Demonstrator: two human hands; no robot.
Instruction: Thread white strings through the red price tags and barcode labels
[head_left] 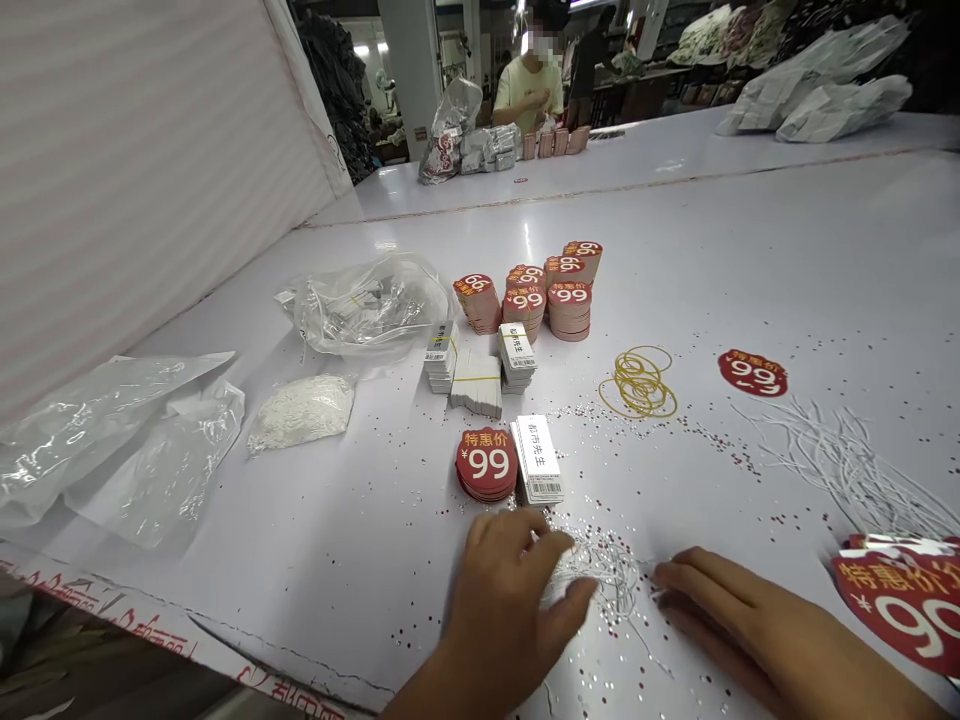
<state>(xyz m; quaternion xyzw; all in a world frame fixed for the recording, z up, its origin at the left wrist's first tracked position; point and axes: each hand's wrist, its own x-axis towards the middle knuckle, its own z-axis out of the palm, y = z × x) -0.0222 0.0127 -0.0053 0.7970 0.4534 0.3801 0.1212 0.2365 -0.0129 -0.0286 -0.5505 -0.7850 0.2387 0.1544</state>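
My left hand (506, 595) rests at the near side of a loose tangle of white strings (600, 572), its thumb and index finger apart. On the other side of the tangle, my right hand (727, 610) lies low on the table with its fingers stretched out and side by side, fingertips close to the string ends. Just beyond my left hand sit a stack of round red price tags (487, 464) marked 99 and a stack of white hang tags (537, 460) with barcodes. Red price tags (907, 605) also lie beside my right forearm.
Banded white tag stacks (478, 385) and red tag stacks (525, 300) stand mid-table. Yellow rubber bands (640, 383), a single red tag (753, 372) and white strings (862, 470) lie right. Plastic bags (367, 300) and a packet of strings (301, 410) lie left. A person (529, 85) stands across the table.
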